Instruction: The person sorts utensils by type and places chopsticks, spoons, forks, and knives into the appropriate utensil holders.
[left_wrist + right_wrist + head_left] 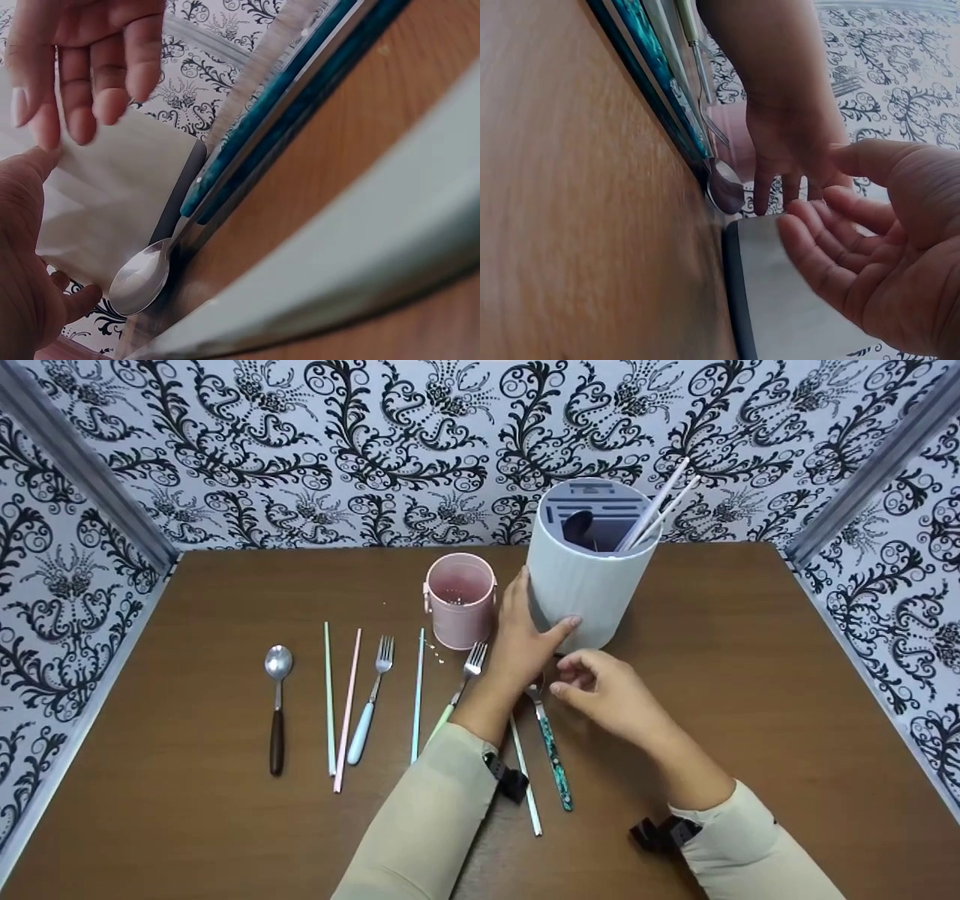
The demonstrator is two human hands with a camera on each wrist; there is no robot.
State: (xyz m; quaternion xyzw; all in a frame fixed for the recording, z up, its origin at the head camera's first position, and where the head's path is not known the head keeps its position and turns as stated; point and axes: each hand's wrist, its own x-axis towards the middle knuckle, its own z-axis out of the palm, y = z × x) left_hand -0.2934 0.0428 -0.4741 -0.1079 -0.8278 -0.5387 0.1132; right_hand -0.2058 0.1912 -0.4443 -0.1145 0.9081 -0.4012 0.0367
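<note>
In the head view, a white utensil holder (589,596) stands on the tabletop (735,660). The left hand (521,641) is spread against the holder's left side and front. The right hand (615,694) is just in front of the holder, a bit curled, holding nothing. A pink cup (463,626) sits left of the holder.

In the left wrist view, a teal-handled spoon (141,279) lies near the holder's bottom.

In the right wrist view, the right hand's loose fingers are by the holder.

We count one cup (462,622), two forks (369,710), six chopsticks (348,710), two spoons (277,714), perhaps a third inside the one holder (589,592).
</note>
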